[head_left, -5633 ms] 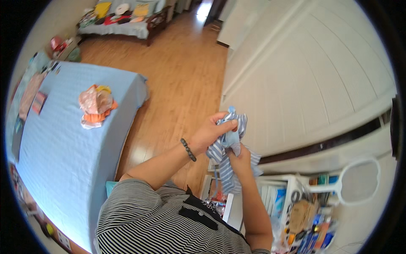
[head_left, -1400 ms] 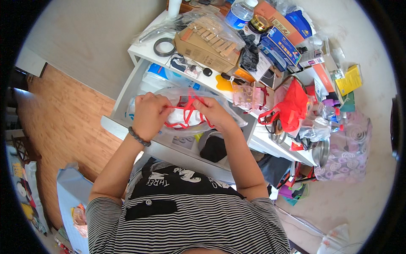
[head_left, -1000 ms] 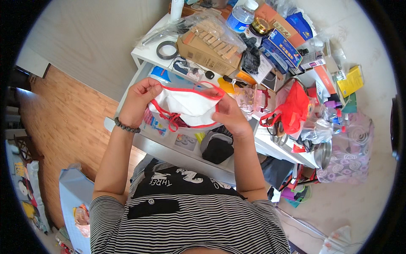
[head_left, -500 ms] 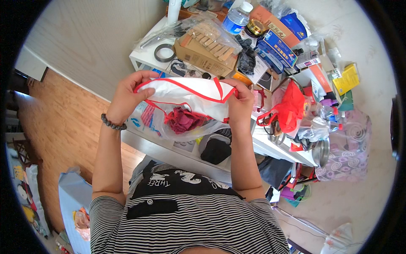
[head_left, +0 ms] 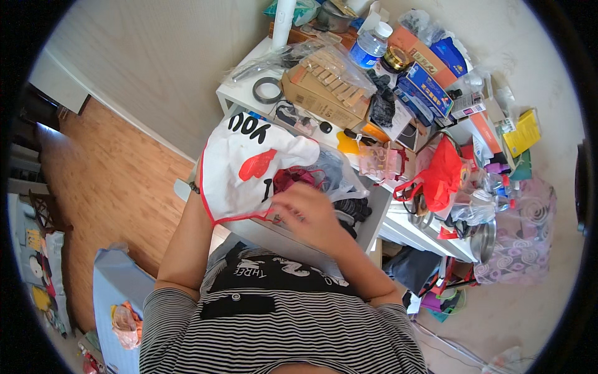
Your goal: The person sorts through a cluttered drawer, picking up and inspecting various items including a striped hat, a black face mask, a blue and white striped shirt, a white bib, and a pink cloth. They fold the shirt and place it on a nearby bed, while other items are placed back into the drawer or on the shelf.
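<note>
A white cloth [head_left: 227,168] with red edging, a red heart and black lettering is spread over my left hand [head_left: 198,174]. Only the wrist side of that hand, with a dark bead bracelet, shows; its fingers are hidden behind the cloth. My right hand [head_left: 308,215] is at the cloth's lower right edge, its fingers smeared by motion, so I cannot tell whether it grips the edge. Beyond the hands, a dark red fabric piece [head_left: 293,179] lies by a clear plastic bag [head_left: 341,171], over an open drawer [head_left: 375,218]. Dark folded fabric [head_left: 354,210] sits in the drawer.
On the white cabinet top stand a cardboard box [head_left: 317,96] with wooden pieces, a tape roll [head_left: 267,90], a water bottle [head_left: 371,47] and several boxes. A red bag [head_left: 436,174] is at the right. Wooden floor [head_left: 118,162] spreads left; a blue-grey surface [head_left: 118,274] stands lower left.
The cloth, earlier stretched between both hands, now hangs over my left hand with its lettered side showing. My right hand has moved down and left, toward the cloth's lower edge.
</note>
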Tool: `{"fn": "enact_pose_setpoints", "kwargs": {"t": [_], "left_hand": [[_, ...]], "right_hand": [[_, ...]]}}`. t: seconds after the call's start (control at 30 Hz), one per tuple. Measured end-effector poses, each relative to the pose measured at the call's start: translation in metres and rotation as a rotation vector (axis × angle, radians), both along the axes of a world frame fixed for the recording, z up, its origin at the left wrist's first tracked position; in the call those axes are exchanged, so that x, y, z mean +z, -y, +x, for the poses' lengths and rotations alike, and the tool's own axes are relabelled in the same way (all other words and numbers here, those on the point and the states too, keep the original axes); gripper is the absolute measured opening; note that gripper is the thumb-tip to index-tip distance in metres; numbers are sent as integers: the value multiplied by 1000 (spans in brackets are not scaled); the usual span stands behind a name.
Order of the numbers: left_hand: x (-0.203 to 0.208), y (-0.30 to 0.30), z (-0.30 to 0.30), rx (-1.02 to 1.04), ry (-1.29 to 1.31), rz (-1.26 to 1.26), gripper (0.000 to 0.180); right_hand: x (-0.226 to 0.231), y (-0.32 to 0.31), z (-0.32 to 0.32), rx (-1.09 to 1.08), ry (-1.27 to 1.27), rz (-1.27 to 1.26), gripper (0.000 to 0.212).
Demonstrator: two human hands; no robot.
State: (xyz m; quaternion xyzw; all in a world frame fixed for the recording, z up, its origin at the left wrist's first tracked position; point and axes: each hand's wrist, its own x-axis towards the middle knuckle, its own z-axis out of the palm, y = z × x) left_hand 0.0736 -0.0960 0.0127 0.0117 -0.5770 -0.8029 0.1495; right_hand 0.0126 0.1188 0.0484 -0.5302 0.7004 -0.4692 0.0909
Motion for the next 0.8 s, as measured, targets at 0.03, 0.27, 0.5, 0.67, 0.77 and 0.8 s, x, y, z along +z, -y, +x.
{"fn": "enact_pose_setpoints", "kwargs": {"t": [0.03,0.27,0.5,0.67,0.77,0.8], "left_hand": [[1,0,1,2,2,-57,35],[-8,-1,-4,11,9,-496,41],[28,-18,0,-42,-18,-373,44],[0,4,4,-201,-107,917,50],[1,10,5,-71,15,866,52],[6,11,5,-26,38,854,54]], "right_hand": [[1,-5,-8,-119,70,-28,21],[24,-10,-47,-472,234,-42,28],[11,-4,-56,-340,-93,27,41],[18,-16,-65,-235,972,-170,24],[26,-16,-66,-168,1011,-249,26],[29,-15,-66,-169,1035,-268,28]]}}
